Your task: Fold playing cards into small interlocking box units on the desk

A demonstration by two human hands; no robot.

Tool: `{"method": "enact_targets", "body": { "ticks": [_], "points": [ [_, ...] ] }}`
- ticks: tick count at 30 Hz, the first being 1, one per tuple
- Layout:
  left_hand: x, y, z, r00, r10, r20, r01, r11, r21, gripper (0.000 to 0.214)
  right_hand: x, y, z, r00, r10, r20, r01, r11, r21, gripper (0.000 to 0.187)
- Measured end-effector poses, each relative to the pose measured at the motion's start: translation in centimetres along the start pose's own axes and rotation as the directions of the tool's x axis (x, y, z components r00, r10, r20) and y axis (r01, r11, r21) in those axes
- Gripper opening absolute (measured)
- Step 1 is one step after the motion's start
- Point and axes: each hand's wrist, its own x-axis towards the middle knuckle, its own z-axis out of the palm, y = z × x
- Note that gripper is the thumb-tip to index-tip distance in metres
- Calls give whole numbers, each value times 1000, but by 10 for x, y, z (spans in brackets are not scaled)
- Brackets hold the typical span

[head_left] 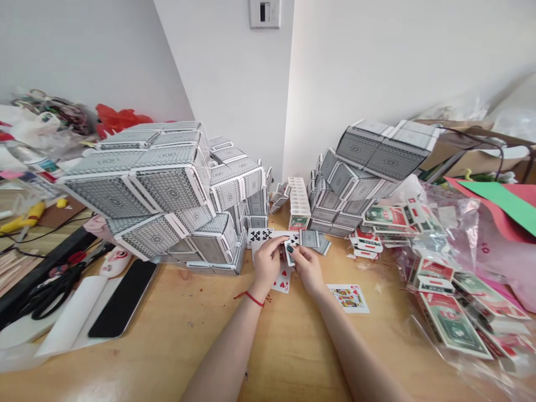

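- On my feed, a small fan of playing cards (288,243) is held just above the middle of the wooden bench (201,340), between two bare hands that meet in front of the stacks.
- The left hand (266,263) has its fingers (273,252) curled shut on the left edge of the fan. A red thread bracelet (251,296) circles that wrist.
- The right hand (307,269) pinches the fan from the other side, fingers closed on the cards and a dark-painted nail showing on top.
- A card with black pips (260,235) lies face up just behind the left hand. A red hearts card (283,285) shows below the hands, but I cannot tell whether it is held or lying flat.
- A court card (348,296) lies face up on the bench, near the right forearm and apart from the fan.
- A leaning pile of grey patterned card boxes (159,184) rises to the left, a second pile (364,156) to the right, and a short row of white boxes (298,202) stands between them.
- Flattened green and red cartons (444,312) spill from clear plastic wrap at the far right.
- A black phone (123,298) and a pair of scissors (50,290) lie at the left edge of the bench.
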Motion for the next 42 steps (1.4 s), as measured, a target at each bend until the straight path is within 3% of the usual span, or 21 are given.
{"method": "enact_targets", "body": {
  "ticks": [8,16,22,27,33,37,42],
  "points": [
    [-1,2,-1,999,0,-44,2,998,55,34,1,5,-1,999,-4,-50,5,1000,14,37],
    [3,-2,-3,980,-149,-132,142,988,-61,23,8,-2,-6,978,-15,-210,69,966,250,30],
    [1,-4,0,974,-164,-159,164,986,-11,22,6,1,-8,982,-21,-188,79,948,307,28],
    [-2,4,0,999,-47,0,47,999,-2,18,9,0,-10,975,-40,-216,102,953,284,24],
    [-1,18,-3,978,106,180,-106,994,-12,7,9,-5,-12,988,-30,-154,53,988,147,38],
    [0,20,-8,959,99,267,-102,995,-2,7,7,-4,-12,990,-68,-122,78,994,82,39],
    [-1,13,-10,967,53,250,-68,996,51,12,8,-1,-13,993,-48,-104,57,995,81,41]
  ]
}}
